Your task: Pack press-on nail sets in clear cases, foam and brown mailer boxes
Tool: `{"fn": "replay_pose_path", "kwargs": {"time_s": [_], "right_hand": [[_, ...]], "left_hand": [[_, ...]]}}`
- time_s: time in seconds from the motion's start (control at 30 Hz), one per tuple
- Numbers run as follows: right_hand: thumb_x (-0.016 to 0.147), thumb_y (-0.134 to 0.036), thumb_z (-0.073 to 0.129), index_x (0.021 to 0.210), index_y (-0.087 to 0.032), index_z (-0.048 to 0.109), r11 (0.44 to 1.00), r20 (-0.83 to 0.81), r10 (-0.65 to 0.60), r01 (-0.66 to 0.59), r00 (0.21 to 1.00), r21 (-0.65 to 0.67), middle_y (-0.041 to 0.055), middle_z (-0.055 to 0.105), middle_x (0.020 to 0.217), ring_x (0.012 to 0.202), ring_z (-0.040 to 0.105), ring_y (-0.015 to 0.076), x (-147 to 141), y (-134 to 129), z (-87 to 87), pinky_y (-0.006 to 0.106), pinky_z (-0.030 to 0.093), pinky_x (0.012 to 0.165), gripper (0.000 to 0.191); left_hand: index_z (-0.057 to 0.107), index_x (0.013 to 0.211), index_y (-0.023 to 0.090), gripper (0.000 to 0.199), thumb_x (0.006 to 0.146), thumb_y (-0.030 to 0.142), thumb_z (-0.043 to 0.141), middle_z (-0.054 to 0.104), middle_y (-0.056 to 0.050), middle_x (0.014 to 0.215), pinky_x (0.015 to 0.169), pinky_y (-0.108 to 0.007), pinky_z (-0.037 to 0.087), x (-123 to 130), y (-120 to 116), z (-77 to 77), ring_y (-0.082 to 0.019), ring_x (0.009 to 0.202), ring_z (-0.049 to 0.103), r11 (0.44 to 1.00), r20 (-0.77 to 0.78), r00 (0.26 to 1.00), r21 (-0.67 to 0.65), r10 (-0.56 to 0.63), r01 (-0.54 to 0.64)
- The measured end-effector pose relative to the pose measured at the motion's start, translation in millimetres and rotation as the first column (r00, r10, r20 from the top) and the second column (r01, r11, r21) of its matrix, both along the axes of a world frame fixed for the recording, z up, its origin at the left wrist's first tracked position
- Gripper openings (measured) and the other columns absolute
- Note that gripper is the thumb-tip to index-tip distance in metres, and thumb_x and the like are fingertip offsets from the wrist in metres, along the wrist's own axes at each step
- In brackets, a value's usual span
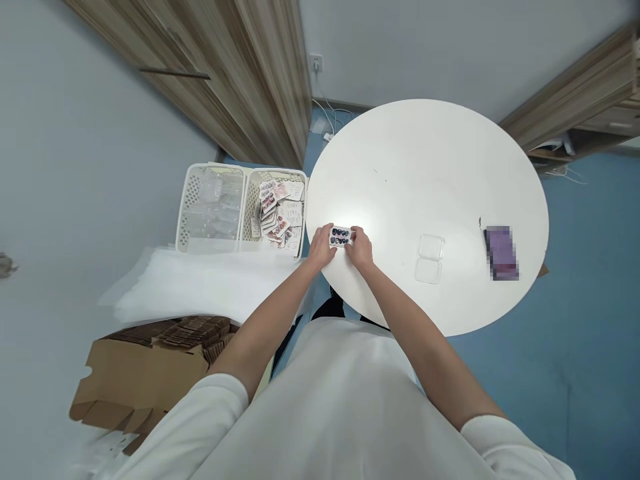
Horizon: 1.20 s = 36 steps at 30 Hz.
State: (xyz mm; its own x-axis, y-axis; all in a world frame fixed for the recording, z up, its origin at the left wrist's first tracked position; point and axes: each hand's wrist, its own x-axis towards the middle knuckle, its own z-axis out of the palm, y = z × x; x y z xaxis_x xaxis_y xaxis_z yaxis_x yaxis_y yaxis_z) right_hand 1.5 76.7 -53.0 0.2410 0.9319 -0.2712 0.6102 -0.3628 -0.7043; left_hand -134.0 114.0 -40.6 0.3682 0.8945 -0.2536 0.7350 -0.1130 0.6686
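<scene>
Fingers (327, 231) hold card (341, 236); txt on bskt cards (292, 213) illeg.

A plain white shirt (350, 393) with short sleeves (215, 400) is worn. Below it, something black (330, 307) is partly seen.

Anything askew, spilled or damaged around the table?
No clear spill. The cards in the right-hand white basket lie jumbled at mixed angles, and a small dark mark stands out on the white table near the pixelated purple item.
</scene>
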Motion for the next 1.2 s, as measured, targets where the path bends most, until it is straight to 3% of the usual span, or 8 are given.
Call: {"fn": "replay_pose_path", "kwargs": {"time_s": [0.2,0.4,0.67,0.93,1.2], "right_hand": [[0.066,-0.018,0.056,0.122,-0.019,0.034,0.995,-0.114,0.072,-0.064,0.991,0.07,0.0069,0.051,0.107,0.095,0.049,0.0193,48,-35,18.7,0.036,0.041,0.086,0.06],[0.071,-0.023,0.053,0.126,-0.023,0.032,0.989,-0.073,0.106,-0.098,0.992,0.114,0.0058,0.052,0.105,0.091,0.051,0.0192,111,-93,37.1,0.038,0.042,0.084,0.058],[0.071,-0.032,0.057,0.124,-0.024,0.036,0.991,-0.024,0.106,-0.103,0.994,0.091,0.0072,0.049,0.11,0.102,0.046,0.0232,202,-163,24.2,0.043,0.039,0.088,0.057],[0.069,-0.033,0.059,0.122,-0.024,0.039,0.991,-0.008,0.122,-0.122,0.992,0.047,0.0079,0.044,0.117,0.112,0.039,0.0248,237,-165,3.3,0.043,0.036,0.092,0.057],[0.069,-0.029,0.058,0.122,-0.023,0.039,0.986,0.007,0.162,-0.162,0.987,0.028,0.0078,0.047,0.114,0.108,0.042,0.026,240,-154,-9.5,0.044,0.037,0.09,0.057]], "left_hand": [[0.032,0.125,0.019,0.061,0.07,0.013,0.056,0.048,-0.006,0.102,0.082,-0.031,0.043,21,-22,13.0,-0.016,0.088,0.05,0.996,0.137,0.986,0.026,-0.092,0.089],[0.031,0.126,0.021,0.062,0.071,0.017,0.058,0.049,-0.005,0.099,0.08,-0.031,0.043,72,-64,28.6,-0.015,0.086,0.05,0.981,0.196,0.961,0.044,-0.195,0.19],[0.034,0.126,0.023,0.062,0.07,0.028,0.061,0.048,-0.007,0.103,0.08,-0.035,0.043,154,-105,26.3,-0.02,0.09,0.05,0.911,0.094,0.907,-0.007,-0.41,0.413],[0.042,0.12,0.025,0.058,0.067,0.032,0.065,0.049,-0.006,0.096,0.075,-0.033,0.041,193,-110,14.5,-0.024,0.091,0.051,0.915,-0.133,0.906,-0.016,-0.401,0.402],[0.04,0.121,0.027,0.059,0.067,0.026,0.064,0.048,-0.004,0.099,0.074,-0.03,0.042,201,-110,6.0,-0.021,0.091,0.052,0.936,-0.141,0.926,-0.077,-0.35,0.342]]}}
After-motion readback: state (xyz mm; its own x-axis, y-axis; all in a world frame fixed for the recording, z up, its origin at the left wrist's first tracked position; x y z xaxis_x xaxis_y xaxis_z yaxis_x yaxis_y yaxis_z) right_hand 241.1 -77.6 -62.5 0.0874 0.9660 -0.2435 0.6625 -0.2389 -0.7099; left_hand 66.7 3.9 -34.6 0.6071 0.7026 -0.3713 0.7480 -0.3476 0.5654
